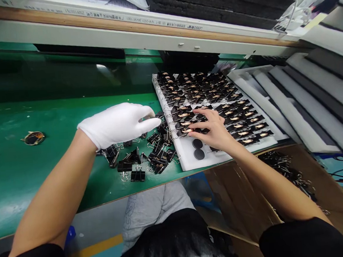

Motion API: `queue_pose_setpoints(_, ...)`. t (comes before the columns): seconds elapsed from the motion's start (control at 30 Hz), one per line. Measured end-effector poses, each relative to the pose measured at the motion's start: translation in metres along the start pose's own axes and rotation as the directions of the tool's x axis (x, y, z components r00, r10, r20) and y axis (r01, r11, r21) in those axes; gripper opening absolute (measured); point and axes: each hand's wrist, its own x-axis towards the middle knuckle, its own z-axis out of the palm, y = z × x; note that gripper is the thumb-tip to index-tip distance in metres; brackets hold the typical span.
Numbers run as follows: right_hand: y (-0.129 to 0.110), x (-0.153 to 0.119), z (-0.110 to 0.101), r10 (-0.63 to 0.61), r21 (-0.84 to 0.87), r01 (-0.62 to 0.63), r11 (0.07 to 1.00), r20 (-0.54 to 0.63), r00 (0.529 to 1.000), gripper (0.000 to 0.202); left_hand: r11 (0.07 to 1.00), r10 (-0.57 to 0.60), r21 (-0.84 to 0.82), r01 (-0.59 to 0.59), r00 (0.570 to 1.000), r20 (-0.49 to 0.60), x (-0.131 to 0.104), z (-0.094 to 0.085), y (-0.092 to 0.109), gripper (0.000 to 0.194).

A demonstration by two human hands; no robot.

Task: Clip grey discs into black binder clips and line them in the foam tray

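Note:
My left hand (120,124), in a white glove, hovers over the left side of a loose pile of black binder clips (158,158). Its thumb and forefinger are curved with a gap between them, and I see nothing in it. On the white foam tray (188,160), rows of binder clips (200,87) grip small gold-coloured parts. My bare right hand (214,129) reaches over the front left of these rows. Its thumb and forefinger close around a binder clip (182,131) with a shiny gold part; the other fingers are spread. Two black discs (198,149) lie near the tray's front edge.
A round gold-rimmed part (33,138) lies on the green tabletop (55,113) at left. White and grey foam sheets (301,96) lean at right. Below them a cardboard box (328,184) holds more binder clips. A shelf beam (123,28) crosses behind the bench.

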Motion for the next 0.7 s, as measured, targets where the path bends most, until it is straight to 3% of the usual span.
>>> queue_pose_setpoints(0.2,-0.0049,0.0026,-0.0028,-0.062,0.028,0.062,0.998,-0.022,0.998,0.016,1.0,-0.009,-0.015,0.01,1.0,0.011,-0.0005,0.0002,-0.0015,0.061)
queue_pose_setpoints(0.4,-0.0059,0.0019,0.0014,0.031,0.055,-0.031,0.998,-0.001,1.0,0.017,0.999,-0.01,-0.042,0.012,0.999,0.045,0.0004,0.0,0.0001,0.063)
queue_pose_setpoints(0.7,-0.0091,-0.0002,-0.0011,0.041,0.063,-0.04,0.997,-0.003,0.999,0.018,0.999,-0.028,-0.026,0.03,0.996,0.079,0.0033,0.0,0.0008,0.061)
